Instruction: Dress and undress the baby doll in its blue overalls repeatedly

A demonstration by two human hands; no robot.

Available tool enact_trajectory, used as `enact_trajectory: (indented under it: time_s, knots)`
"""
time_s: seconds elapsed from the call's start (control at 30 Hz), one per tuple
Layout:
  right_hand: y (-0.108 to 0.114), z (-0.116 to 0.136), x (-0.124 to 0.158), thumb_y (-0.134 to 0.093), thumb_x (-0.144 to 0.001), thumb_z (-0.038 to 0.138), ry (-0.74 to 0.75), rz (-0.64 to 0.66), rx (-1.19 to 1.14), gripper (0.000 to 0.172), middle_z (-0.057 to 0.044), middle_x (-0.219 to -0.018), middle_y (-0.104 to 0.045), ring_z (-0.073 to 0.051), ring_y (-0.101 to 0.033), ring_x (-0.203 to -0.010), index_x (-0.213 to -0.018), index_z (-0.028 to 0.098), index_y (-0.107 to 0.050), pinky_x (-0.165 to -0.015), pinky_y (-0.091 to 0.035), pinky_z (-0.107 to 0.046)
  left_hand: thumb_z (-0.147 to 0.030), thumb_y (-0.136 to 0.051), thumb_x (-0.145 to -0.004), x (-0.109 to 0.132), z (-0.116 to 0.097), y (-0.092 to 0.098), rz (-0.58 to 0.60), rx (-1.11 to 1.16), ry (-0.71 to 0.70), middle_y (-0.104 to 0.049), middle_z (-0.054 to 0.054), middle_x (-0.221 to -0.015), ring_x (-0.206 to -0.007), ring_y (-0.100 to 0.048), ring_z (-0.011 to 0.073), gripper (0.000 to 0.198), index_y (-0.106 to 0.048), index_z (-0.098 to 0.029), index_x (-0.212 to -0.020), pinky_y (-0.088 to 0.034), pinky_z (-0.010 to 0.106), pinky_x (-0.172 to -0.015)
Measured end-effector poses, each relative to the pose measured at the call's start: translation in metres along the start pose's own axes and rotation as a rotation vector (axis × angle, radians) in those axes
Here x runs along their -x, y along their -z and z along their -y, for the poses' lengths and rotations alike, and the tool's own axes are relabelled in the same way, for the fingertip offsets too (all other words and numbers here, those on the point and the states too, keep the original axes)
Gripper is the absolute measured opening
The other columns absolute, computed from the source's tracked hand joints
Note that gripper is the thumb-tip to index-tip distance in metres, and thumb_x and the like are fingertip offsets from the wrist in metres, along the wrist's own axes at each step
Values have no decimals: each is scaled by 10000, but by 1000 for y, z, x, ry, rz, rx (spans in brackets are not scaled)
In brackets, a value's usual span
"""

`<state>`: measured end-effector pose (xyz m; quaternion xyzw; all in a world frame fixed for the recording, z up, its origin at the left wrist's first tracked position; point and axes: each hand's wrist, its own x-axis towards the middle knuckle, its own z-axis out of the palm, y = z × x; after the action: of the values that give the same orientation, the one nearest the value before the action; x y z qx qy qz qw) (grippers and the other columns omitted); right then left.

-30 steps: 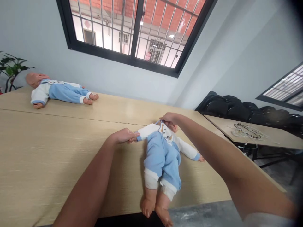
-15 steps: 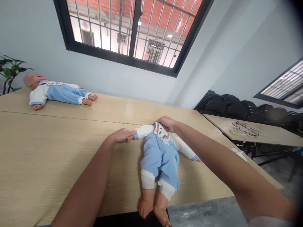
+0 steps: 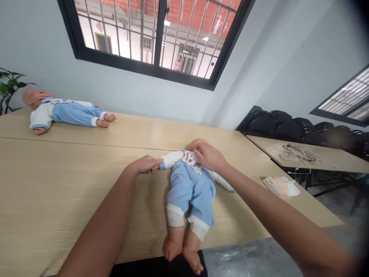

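A baby doll (image 3: 190,188) in a blue and white outfit lies on its back on the table, feet toward me and over the near edge. My left hand (image 3: 145,164) is closed around the doll's small hand, its white-sleeved arm stretched out sideways. Over the doll's upper chest is my right hand (image 3: 210,156), fingers loosely bent and slightly apart beside the printed bib (image 3: 192,161). Nothing shows in it; whether its fingertips touch the bib is unclear. Part of the doll's head (image 3: 197,143) shows behind that hand.
A second doll (image 3: 72,112) in matching clothes lies at the back left of the wooden table (image 3: 72,184). A white packet (image 3: 281,186) sits near the right edge. Tangled cables (image 3: 300,154) rest on another table, with stacked black chairs (image 3: 262,125) behind.
My right hand has come away from the doll's head and neck to above its chest, uncovering part of the head. My left hand keeps hold of the doll's hand. The view has shifted slightly.
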<state>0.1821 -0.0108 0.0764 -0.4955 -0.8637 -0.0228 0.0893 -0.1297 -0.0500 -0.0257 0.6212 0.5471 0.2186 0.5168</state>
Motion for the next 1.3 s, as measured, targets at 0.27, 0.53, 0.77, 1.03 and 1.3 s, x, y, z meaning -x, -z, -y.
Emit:
enact_trajectory:
  time_s: [0.27, 0.53, 0.77, 1.03, 1.3]
  knots:
    - [-59, -71, 133, -384, -1046, 464, -190, -241, 56, 480, -185, -1336, -655, -336, -563, -1279, -1336, 136, -580, -1119, -421, -500, -772, -357, -903, -5, -1, 6, -280, -502, -11, -691, 87, -727, -679, -607, 240, 655, -618, -221, -664, -365, 318, -634]
    - [-89, -140, 205, -533, -953, 471, -433, -262, -119, 503, -181, -1234, -683, -339, -621, -1161, -1333, 144, -576, -1052, -472, -494, -702, -390, -932, -7, -1, 3, -330, -680, -130, -752, 119, -914, -848, -653, 263, 613, -704, -225, -711, -423, 319, -736]
    - [-87, -135, 202, -616, -918, 443, -406, -281, -295, 445, -171, -1195, -680, -326, -622, -1120, -1262, 159, -606, -1003, -492, -476, -537, -481, -944, -2, -19, -14, -556, -776, -199, -749, 125, -1087, -1087, -635, 310, 421, -741, -207, -976, -458, 389, -992]
    - [-89, -134, 210, -754, -817, 414, -471, -532, -799, 717, -161, -1331, -624, -299, -649, -1182, -1446, 198, -487, -1049, -534, -489, -398, -554, -997, -24, -142, -129, -122, -884, -716, -711, 59, -1283, -1237, -589, 267, 292, -698, -277, -1221, -388, 416, -1104]
    - [-92, -100, 138, -634, -916, 518, -545, -725, -1255, 780, -208, -1578, -474, -277, -535, -1420, -1554, 177, -343, -1170, -469, -466, -352, -384, -1029, -62, -172, -140, 10, -791, -495, -746, 82, -1085, -996, -653, 252, 349, -710, -229, -1029, -445, 338, -852]
